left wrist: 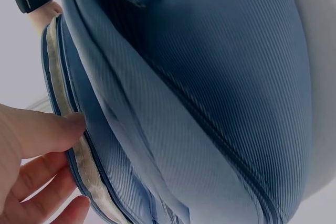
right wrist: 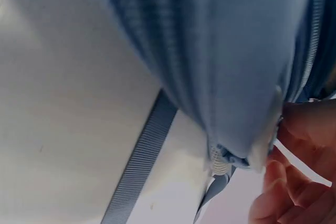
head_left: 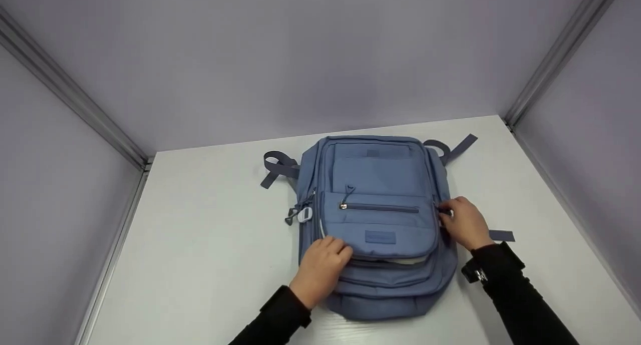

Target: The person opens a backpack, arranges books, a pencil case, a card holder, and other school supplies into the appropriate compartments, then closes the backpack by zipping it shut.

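Observation:
A blue backpack (head_left: 378,177) lies front side up on the white table. Its front pocket's zipped edge gapes along the bottom, where a pale lining strip (left wrist: 86,163) shows. My left hand (head_left: 320,269) grips the lower left edge of that pocket, thumb on one side and fingers on the other in the left wrist view. At the pocket's right side, my right hand (head_left: 465,224) pinches the zipper pull, mostly hidden by the fingers. The zipper teeth (right wrist: 315,30) run up from there in the right wrist view.
A white tag (head_left: 304,214) and dark zipper cords hang at the bag's left side. Grey straps (head_left: 280,167) stick out at both upper sides, and another strap end (head_left: 502,236) lies by the right wrist. Grey-white panels (head_left: 320,59) enclose the table.

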